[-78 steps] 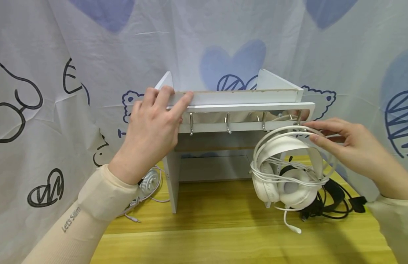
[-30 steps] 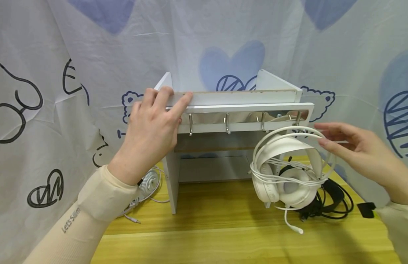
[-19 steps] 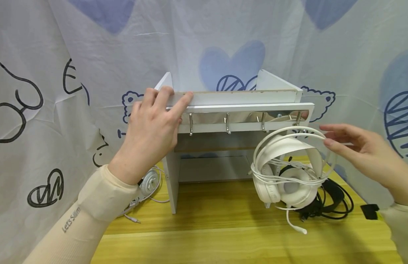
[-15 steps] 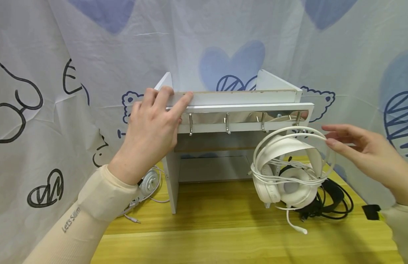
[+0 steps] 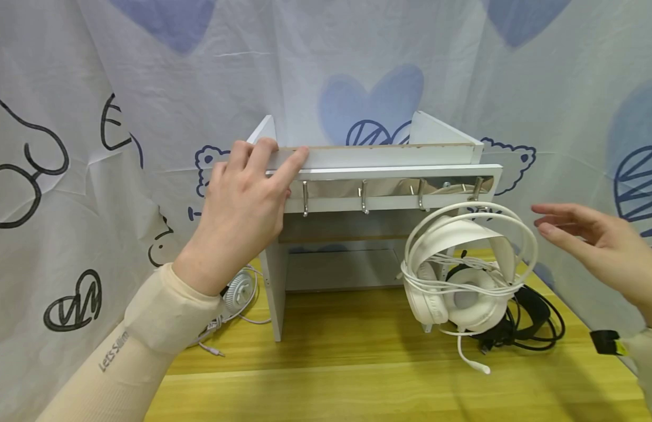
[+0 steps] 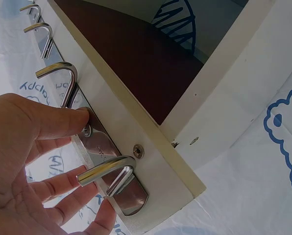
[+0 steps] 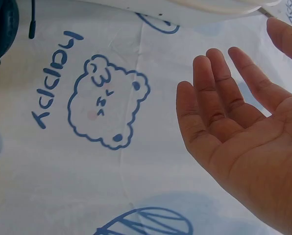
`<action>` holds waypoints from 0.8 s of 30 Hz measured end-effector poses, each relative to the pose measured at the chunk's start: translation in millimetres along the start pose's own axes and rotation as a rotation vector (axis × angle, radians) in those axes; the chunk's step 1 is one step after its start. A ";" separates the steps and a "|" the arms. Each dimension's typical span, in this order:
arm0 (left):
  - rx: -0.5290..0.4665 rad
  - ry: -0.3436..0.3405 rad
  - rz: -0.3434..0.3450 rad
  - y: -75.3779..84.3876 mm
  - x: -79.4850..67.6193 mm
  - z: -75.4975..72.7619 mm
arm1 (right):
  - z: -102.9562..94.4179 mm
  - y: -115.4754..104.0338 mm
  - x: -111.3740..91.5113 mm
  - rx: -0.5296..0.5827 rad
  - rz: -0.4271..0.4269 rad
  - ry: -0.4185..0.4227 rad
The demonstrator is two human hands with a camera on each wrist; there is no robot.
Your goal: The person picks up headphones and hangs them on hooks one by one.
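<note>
A white headset [image 5: 431, 302] with its cable wound round it hangs at the rightmost hook of the hook rail [image 5: 389, 187], its mic boom pointing down. The rail is fixed to the front board of a white shelf unit [image 5: 389, 156]. At the board's left end my left hand [image 5: 247, 193] grips it; in the left wrist view the thumb presses on the metal plate [image 6: 128, 198] between two hooks. To the right of the headset my right hand [image 5: 595, 240] is in the air, apart from the headband, fingers loosely extended and holding nothing.
On the wooden table [image 5: 357, 387], a black headset [image 5: 537, 313] with coiled cable lies behind the white one. Another white headset [image 5: 238, 293] lies left of the shelf, its cable beside it. A printed white cloth [image 5: 173, 105] hangs behind and at both sides.
My right hand has let go of the white headset's headband and drawn away to the right. The headset stays hanging at the hook. My left hand keeps its hold on the board.
</note>
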State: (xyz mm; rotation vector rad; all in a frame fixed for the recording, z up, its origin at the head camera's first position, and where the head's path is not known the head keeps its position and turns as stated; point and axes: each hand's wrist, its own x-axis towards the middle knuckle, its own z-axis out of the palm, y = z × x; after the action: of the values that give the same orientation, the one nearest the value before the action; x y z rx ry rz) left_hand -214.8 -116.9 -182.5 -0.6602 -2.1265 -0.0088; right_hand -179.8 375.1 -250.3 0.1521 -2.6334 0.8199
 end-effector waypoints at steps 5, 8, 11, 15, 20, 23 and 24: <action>-0.006 0.001 0.000 0.0 -0.4 0.5 | 1.7 13.3 1.3 0.015 0.006 0.012; -0.005 0.012 0.004 -0.3 -0.2 0.7 | 2.9 22.6 3.0 0.016 0.012 0.015; -0.007 0.025 0.012 -0.3 0.1 0.6 | 4.6 33.8 4.1 0.027 0.020 0.019; -0.011 0.034 0.017 -0.6 0.5 0.9 | 6.0 47.8 4.9 0.051 0.034 0.015; -0.009 0.032 0.011 -0.8 0.1 0.9 | 6.4 59.4 5.3 0.045 0.072 0.003; -0.009 0.031 0.011 -1.0 -0.4 1.3 | 6.6 66.3 5.1 0.041 0.093 0.000; -0.008 0.030 0.012 -1.0 -0.4 1.5 | 6.8 68.4 4.7 0.038 0.099 0.000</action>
State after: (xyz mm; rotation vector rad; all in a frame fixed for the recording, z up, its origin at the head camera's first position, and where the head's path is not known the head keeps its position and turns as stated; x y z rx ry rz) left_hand -216.2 -117.7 -183.5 -0.6736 -2.0944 -0.0210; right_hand -200.8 427.7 -289.6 0.0317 -2.6444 0.9035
